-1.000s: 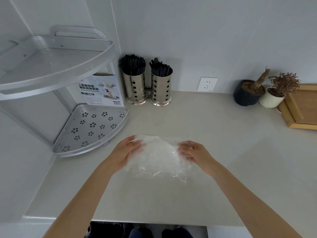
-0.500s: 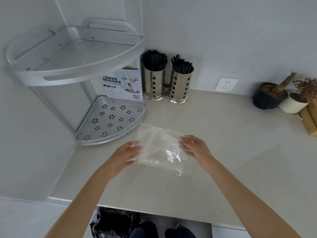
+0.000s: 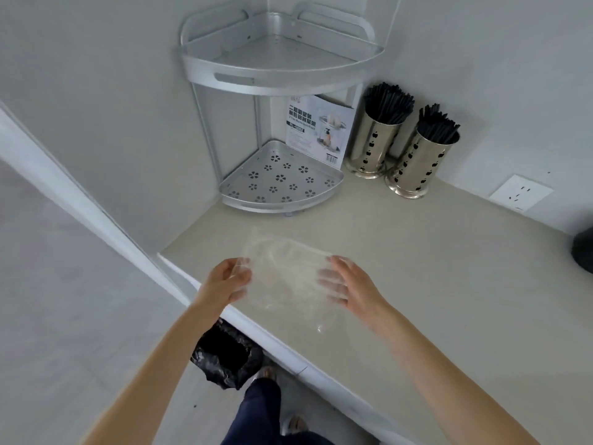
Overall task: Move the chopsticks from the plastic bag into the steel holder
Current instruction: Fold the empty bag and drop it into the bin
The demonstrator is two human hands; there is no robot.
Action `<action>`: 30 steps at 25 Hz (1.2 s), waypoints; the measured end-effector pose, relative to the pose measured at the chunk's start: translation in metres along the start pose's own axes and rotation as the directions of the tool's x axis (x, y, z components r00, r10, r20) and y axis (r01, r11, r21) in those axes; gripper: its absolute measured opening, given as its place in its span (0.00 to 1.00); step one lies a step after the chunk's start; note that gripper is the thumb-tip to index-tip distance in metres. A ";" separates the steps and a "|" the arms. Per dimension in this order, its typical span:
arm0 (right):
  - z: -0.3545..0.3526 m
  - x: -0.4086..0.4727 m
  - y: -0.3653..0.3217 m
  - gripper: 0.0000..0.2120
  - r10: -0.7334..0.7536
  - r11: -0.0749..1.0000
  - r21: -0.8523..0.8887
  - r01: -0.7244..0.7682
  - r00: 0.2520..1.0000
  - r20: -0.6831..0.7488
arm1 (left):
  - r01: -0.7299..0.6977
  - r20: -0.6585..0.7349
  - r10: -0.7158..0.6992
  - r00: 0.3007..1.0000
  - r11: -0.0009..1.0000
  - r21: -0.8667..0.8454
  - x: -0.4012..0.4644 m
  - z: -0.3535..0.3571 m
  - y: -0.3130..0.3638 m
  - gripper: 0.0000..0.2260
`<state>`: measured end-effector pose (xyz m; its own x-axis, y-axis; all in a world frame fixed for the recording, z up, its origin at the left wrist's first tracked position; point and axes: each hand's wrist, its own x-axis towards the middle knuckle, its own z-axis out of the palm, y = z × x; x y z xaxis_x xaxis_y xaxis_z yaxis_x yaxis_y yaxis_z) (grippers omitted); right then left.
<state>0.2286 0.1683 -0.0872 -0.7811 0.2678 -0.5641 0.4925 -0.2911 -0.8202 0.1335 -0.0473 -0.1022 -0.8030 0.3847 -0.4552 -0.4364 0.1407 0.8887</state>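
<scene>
A clear, crumpled plastic bag [image 3: 285, 277] is held just above the beige counter near its front edge; I see no chopsticks inside it. My left hand [image 3: 226, 281] pinches its left edge. My right hand [image 3: 345, 284] grips its right side, fingers partly behind the film. Two steel holders stand at the back by the wall: the left one [image 3: 372, 146] and the right one [image 3: 417, 165], each packed with black chopsticks [image 3: 388, 102] standing upright.
A two-tier aluminium corner rack [image 3: 279, 184] with a product card [image 3: 316, 130] fills the corner left of the holders. A wall socket [image 3: 519, 193] and a dark pot [image 3: 584, 250] are at the right. A bin with a black liner [image 3: 224, 354] sits on the floor below the counter edge.
The view has swung left and down, so the rack and holders sit further right and the floor bin shows. The bag, still in both hands, has moved toward the counter's front left edge.
</scene>
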 end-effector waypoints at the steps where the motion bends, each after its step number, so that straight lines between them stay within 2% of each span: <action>1: 0.005 -0.002 0.003 0.09 0.027 0.999 -0.030 -0.026 0.998 0.058 | 0.002 -0.045 -0.004 0.999 1.000 -0.030 -0.010 -0.005 -0.008 0.14; 5: 0.032 -0.011 0.012 0.20 0.080 0.988 -0.142 -0.055 0.981 0.179 | 0.016 -0.152 -0.028 0.988 0.997 -0.077 -0.045 -0.027 -0.037 0.15; 9: 0.070 -0.012 0.024 0.17 0.065 0.971 -0.236 -0.019 0.980 0.188 | 0.059 -0.301 -0.080 0.950 0.995 -0.080 -0.066 -0.051 -0.056 0.16; 12: 0.106 -0.010 0.037 0.12 0.059 0.974 -0.228 -0.010 0.976 0.209 | 0.154 -0.474 -0.104 0.874 0.986 0.068 -0.073 -0.073 -0.073 0.18; 14: 0.132 -0.006 0.051 0.11 0.061 0.955 -0.295 -0.004 0.981 0.185 | 0.229 -0.593 -0.057 0.803 0.949 0.219 -0.076 -0.088 -0.089 0.20; 16: 0.153 -0.001 0.067 0.11 0.044 0.925 -0.380 0.017 0.988 0.149 | 0.275 -0.646 -0.017 0.763 0.913 0.300 -0.077 -0.100 -0.100 0.20; 18: 0.170 0.006 0.080 0.11 0.034 0.897 -0.441 0.029 0.990 0.135 | 0.271 -0.621 -0.028 0.784 0.915 0.300 -0.075 -0.108 -0.108 0.17; 21: 0.189 0.016 0.096 0.16 0.038 0.841 -0.540 0.040 0.990 0.133 | 0.244 -0.514 -0.081 0.854 0.935 0.257 -0.064 -0.112 -0.121 0.14; 24: 0.203 0.032 0.111 0.16 0.019 0.764 -0.640 0.082 0.988 0.150 | 0.275 -0.468 -0.176 0.866 0.949 0.153 -0.047 -0.115 -0.136 0.13; 27: 0.209 0.049 0.127 0.13 -0.009 0.690 -0.712 0.128 0.986 0.169 | 0.309 -0.428 -0.218 0.877 0.938 0.156 -0.029 -0.111 -0.155 0.12; 30: 0.214 0.076 0.151 0.13 -0.008 0.661 -0.742 0.109 0.990 0.138 | 0.328 -0.373 -0.258 0.891 0.934 0.138 -0.007 -0.110 -0.177 0.15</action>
<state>0.1616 -0.0521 -0.2334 -0.8307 0.1407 -0.5386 0.5253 0.5184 -0.6748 0.1718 -0.1753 -0.2627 -0.7544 -0.0343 -0.6555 -0.6156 0.3834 0.6885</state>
